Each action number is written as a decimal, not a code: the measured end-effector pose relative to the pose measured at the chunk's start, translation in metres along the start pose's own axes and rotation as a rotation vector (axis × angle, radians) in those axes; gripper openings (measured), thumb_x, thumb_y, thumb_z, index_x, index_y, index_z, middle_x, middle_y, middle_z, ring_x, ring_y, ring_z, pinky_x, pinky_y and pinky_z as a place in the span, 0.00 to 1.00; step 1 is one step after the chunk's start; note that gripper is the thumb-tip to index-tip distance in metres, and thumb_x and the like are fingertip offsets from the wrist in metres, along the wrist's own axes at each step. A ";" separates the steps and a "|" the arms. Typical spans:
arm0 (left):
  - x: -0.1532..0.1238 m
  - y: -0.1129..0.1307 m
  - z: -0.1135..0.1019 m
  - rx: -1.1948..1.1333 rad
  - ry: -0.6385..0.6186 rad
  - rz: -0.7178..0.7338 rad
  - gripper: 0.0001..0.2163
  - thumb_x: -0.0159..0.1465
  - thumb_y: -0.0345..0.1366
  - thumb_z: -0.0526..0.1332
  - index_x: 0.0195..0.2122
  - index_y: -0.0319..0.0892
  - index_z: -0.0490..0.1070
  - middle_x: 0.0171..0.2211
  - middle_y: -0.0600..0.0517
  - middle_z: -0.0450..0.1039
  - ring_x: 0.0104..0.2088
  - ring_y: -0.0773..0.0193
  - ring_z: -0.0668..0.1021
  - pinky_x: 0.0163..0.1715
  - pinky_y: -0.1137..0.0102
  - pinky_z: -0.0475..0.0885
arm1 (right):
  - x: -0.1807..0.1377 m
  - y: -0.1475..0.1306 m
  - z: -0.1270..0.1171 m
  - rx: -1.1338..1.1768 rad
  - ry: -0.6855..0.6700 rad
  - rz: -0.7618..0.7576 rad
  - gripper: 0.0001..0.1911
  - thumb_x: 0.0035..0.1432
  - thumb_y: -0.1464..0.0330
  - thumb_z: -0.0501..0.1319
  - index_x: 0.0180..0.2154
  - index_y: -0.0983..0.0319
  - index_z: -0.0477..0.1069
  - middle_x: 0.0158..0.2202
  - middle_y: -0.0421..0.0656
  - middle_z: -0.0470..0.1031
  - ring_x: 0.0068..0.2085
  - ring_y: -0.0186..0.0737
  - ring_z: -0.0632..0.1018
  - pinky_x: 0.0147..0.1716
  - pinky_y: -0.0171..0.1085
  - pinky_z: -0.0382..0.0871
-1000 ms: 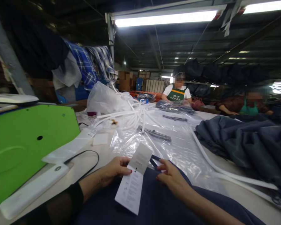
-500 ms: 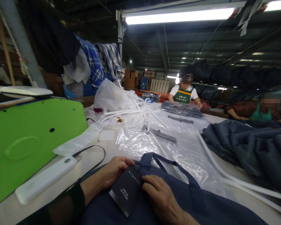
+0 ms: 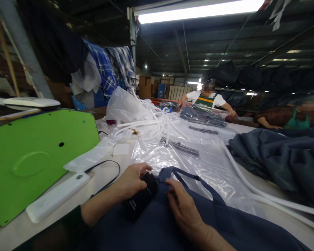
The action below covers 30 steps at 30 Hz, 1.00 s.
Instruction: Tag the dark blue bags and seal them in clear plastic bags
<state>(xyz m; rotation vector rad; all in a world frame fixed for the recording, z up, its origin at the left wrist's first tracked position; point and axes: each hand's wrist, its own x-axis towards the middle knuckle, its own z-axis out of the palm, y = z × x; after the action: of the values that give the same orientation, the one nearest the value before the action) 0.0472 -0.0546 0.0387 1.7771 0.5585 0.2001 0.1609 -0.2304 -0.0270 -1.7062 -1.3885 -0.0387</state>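
Observation:
A navy fabric bag (image 3: 157, 223) with a strap handle (image 3: 202, 183) lies in front of me on the table. My left hand (image 3: 133, 179) pinches the upper end of a black hang tag (image 3: 140, 200) between thumb and fingers. Pale lettering shows on the tag, which hangs tilted over the bag. Just right of the tag, near the handle's base, my right hand (image 3: 184, 205) rests on the bag. Its fingers are loosely curved and apart, and no object shows in them.
On the left stand a green panel (image 3: 42, 153) and a white handheld device (image 3: 57, 197) with a black strap. Clear plastic bags (image 3: 209, 160) and white strips (image 3: 159, 129) cover the table beyond. Dark fabric (image 3: 279, 157) is piled right. A co-worker (image 3: 206, 99) handles a bagged item opposite.
My left hand has moved up and tilted the tag, its thumb now over the tag's face. My right hand has come away from the tag. The co-worker opposite has spread both arms wider.

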 end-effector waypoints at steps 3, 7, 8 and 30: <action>-0.012 0.026 0.020 0.627 0.011 0.287 0.21 0.49 0.24 0.55 0.45 0.40 0.71 0.34 0.45 0.76 0.37 0.52 0.76 0.37 0.64 0.66 | 0.013 -0.004 -0.001 0.232 0.007 0.283 0.18 0.58 0.64 0.51 0.49 0.61 0.63 0.45 0.47 0.71 0.40 0.41 0.75 0.45 0.44 0.69; -0.038 -0.002 0.084 1.128 -0.204 0.438 0.21 0.56 0.23 0.48 0.49 0.28 0.69 0.36 0.28 0.74 0.34 0.44 0.78 0.30 0.59 0.68 | 0.015 0.000 0.004 0.573 -0.060 0.571 0.16 0.49 0.58 0.56 0.38 0.61 0.67 0.35 0.44 0.72 0.34 0.40 0.74 0.35 0.39 0.69; -0.044 -0.019 0.098 1.190 -0.261 0.506 0.20 0.57 0.24 0.48 0.48 0.26 0.70 0.38 0.24 0.73 0.35 0.40 0.77 0.30 0.56 0.68 | 0.012 0.002 0.006 0.607 -0.078 0.606 0.16 0.48 0.58 0.56 0.36 0.62 0.67 0.33 0.43 0.72 0.31 0.39 0.74 0.32 0.38 0.68; -0.037 -0.004 0.027 0.746 -0.199 -0.019 0.34 0.46 0.46 0.67 0.55 0.41 0.65 0.52 0.40 0.66 0.53 0.45 0.68 0.54 0.56 0.60 | 0.003 -0.007 0.005 0.593 -0.112 0.582 0.12 0.45 0.62 0.60 0.33 0.60 0.71 0.30 0.40 0.73 0.34 0.41 0.73 0.37 0.38 0.65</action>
<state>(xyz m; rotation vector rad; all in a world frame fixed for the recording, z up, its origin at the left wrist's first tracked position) 0.0251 -0.0946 0.0333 2.4738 0.5407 -0.2320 0.1542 -0.2254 -0.0245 -1.5391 -0.8101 0.7310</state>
